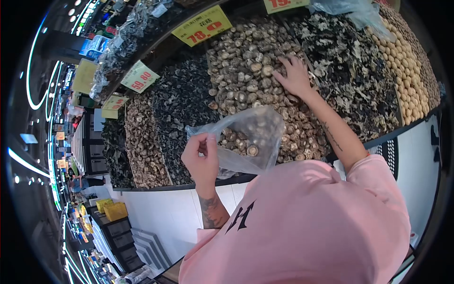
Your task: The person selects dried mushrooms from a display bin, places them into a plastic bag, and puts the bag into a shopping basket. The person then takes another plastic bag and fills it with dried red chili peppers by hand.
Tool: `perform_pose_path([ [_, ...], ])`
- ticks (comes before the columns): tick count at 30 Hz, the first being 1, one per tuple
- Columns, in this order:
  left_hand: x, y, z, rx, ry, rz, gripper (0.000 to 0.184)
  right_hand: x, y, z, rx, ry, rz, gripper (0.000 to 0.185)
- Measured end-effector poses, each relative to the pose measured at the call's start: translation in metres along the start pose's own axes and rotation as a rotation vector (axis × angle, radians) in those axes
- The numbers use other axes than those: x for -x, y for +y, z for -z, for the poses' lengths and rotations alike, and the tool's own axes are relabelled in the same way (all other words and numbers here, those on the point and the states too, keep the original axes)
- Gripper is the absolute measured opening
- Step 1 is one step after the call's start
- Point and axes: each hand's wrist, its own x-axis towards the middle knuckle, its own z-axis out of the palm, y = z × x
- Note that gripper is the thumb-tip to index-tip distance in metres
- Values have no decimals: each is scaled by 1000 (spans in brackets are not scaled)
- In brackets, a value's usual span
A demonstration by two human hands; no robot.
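My left hand [202,154] is closed on the rim of a clear plastic bag [257,135], holding it up over the front of the bin. Through the thin film I can see mushrooms; whether any are inside the bag or only beneath it, I cannot tell. My right hand [294,75] reaches farther back, fingers spread and resting on the heap of dried shiitake mushrooms [236,61]. Its fingertips touch the caps near the bin's right side. These mushrooms are brown and grey with pale, cracked tops.
Dark dried fungus [182,90] fills the compartment to the left; black-and-white fungus [347,71] lies to the right. Beyond is a bin of round tan goods [402,71]. A yellow price sign [202,26] stands behind the mushrooms. Another plastic bag [352,12] lies at the back right.
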Motion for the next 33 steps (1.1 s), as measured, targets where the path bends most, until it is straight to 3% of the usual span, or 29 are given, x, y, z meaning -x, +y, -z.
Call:
perform_pose_path([
  [4,-2,2,-4,-20,3,10,8,-2,-7,-4,-21,157,152,46],
  [6,-2,3,-7,26,-28,-13,9,-1,-14,-1,-23,27,180,41],
  [8,-3,2,-10,0,-33,-29,9,3,-17,-6,-14,94,331,35],
  [14,-4,8,-12,-13,-57,-17,10,9,-28,-9,-45,129,284,21],
  [24,0,4,-15,5,-71,-30,10,-2,-30,-1,117,12,351,32],
  [33,0,14,-8,-11,-80,-66,9,-5,-28,-1,-62,44,247,30],
])
